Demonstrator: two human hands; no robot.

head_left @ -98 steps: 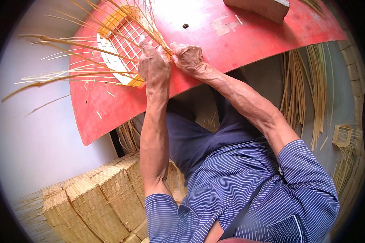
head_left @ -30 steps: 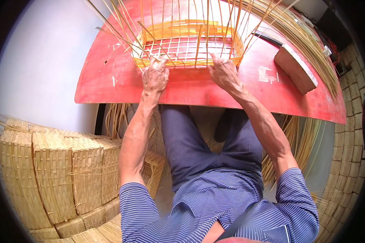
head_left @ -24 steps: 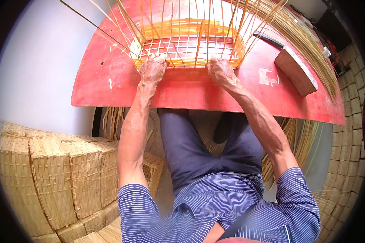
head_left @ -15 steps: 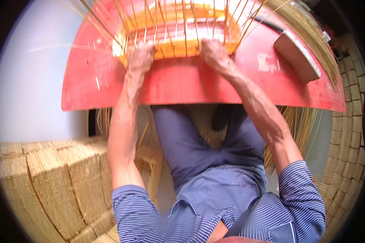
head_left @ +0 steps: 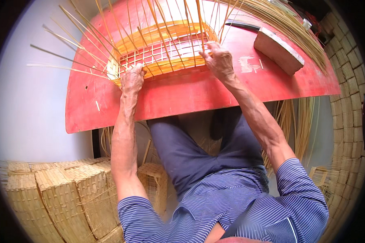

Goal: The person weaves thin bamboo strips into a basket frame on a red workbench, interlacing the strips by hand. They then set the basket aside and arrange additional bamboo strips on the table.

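Observation:
A partly woven basket [head_left: 162, 66] lies on the red tabletop [head_left: 178, 92], its low walls made of orange strips and its base an open lattice. Thin upright stakes rise from the rim, and at the left end several pale ones splay outward. My left hand [head_left: 132, 79] is closed on the near left corner of the wall, fingertips over the orange band. At the near right corner, my right hand [head_left: 219, 60] pinches the basket's edge beside a stake. The inner fingers of both hands are partly hidden.
A brick [head_left: 278, 50] rests on the table to the right, next to a dark blade [head_left: 242, 25]. Long thin strips [head_left: 290, 30] lie along the far right edge. Woven baskets [head_left: 61, 194] are stacked at lower left, and more woven pieces [head_left: 346, 105] line the right side.
My view has tilted and the table appears turned. The right hand has shifted from the near wall toward the right corner, its fingers more visible. Both hands stay on the basket.

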